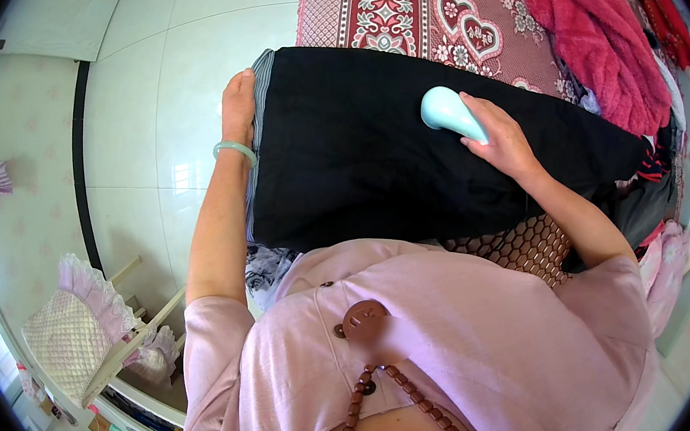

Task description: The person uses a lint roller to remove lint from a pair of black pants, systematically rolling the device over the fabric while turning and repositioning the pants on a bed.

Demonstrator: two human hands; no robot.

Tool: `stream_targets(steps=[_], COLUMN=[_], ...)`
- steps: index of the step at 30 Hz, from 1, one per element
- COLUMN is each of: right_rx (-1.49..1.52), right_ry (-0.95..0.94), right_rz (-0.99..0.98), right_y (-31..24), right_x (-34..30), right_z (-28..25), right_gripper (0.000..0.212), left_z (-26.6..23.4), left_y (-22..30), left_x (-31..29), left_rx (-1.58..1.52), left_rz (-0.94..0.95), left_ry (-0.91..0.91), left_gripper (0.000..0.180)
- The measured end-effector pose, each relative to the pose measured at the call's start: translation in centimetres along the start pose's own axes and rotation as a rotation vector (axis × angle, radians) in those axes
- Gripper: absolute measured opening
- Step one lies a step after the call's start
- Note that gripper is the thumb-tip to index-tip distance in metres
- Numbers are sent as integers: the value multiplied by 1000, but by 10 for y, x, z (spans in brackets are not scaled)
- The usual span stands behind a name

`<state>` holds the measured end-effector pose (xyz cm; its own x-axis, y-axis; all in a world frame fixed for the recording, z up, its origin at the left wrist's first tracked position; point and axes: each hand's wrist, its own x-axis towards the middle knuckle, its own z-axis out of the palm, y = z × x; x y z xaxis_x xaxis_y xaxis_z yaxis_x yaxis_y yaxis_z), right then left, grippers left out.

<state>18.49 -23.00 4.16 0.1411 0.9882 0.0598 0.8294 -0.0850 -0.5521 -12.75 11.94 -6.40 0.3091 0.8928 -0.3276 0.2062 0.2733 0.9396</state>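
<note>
A black garment [345, 140] lies spread across in front of me, with a grey striped band [262, 85] along its left edge. My left hand [238, 100] holds that edge near its far corner; some of the fingers are hidden by the cloth. In my right hand [500, 132] is a pale turquoise fabric shaver [445, 110], gripped by its handle. Its rounded head rests against the black cloth, right of the middle. The underside of the head is out of sight.
Beyond the garment spreads a maroon patterned bed cover [391, 9]. A crumpled pink fleece [587, 38] lies at the far right. To the left is pale tiled floor [159, 126], and a chair with a quilted, lace-edged cover [79, 327] stands at the lower left.
</note>
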Motion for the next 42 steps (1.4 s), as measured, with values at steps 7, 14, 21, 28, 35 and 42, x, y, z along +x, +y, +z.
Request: stream_targets(steps=[7,14,21,28,35,42], right_rx=[15,66,464,340,387,366], right_ry=[125,42,33,169,558,310], right_rz=[-232,-179,309,257,14,66], right_y=[8,5,87,78,-3,-32], right_x=[67,90,38,56,94,3], right_z=[58,63,15,5,-119,-53], right_gripper=[80,78,79,78,69,74], left_z=[-2,2,18,23,-16,-92], left_y=[7,22,49,74,260,93], left_x=[-7,-1,48,71,-28,-189], left_rx=[31,119,389,350,-98,-147], left_rz=[23,-83,-132,118,471,139], left_ry=[-1,-54,-316,-48,-70,-60], left_gripper=[40,33,36,40,25,22])
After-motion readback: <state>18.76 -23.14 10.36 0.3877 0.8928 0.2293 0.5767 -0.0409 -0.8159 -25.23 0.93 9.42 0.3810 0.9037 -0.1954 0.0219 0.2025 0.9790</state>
